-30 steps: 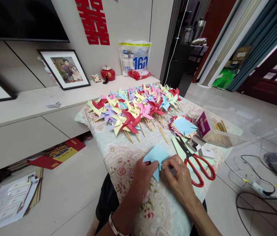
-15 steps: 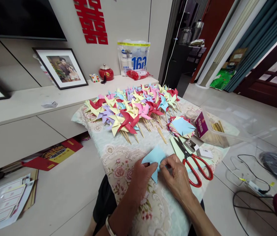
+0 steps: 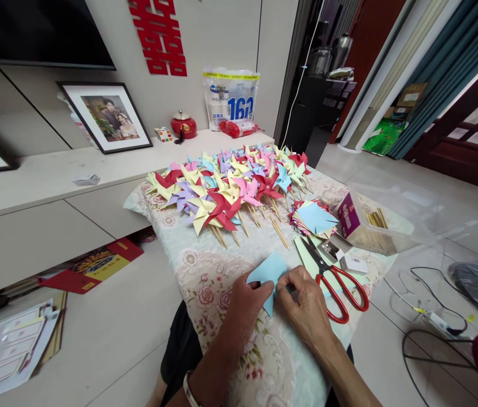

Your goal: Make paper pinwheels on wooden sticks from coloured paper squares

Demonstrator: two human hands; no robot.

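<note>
A light blue paper piece (image 3: 273, 264) with cut, partly folded blades is held low over the table between both hands. My left hand (image 3: 251, 299) is closed on its left side, thumb pressed at the middle. My right hand (image 3: 302, 294) pinches its right part near the centre; whatever lies under the fingertips is hidden. Just right of my right hand lie red-handled scissors (image 3: 336, 281), blades pointing away. Beyond them sits a stack of cut paper squares (image 3: 314, 217), a blue one on top. Finished paper pinwheels (image 3: 226, 203) in several colours cover the table's far half.
Loose wooden sticks (image 3: 280, 233) lie mid-table on the floral tablecloth (image 3: 205, 282). Small open boxes (image 3: 335, 249) rest beyond the scissors. A clear plastic bin (image 3: 385, 237) holding sticks stands at the right edge. Behind is a white cabinet (image 3: 52, 189) with picture frames.
Almost nothing differs. Both hands keep hold of the blue paper, with only a slight shift of the fingers and the view.
</note>
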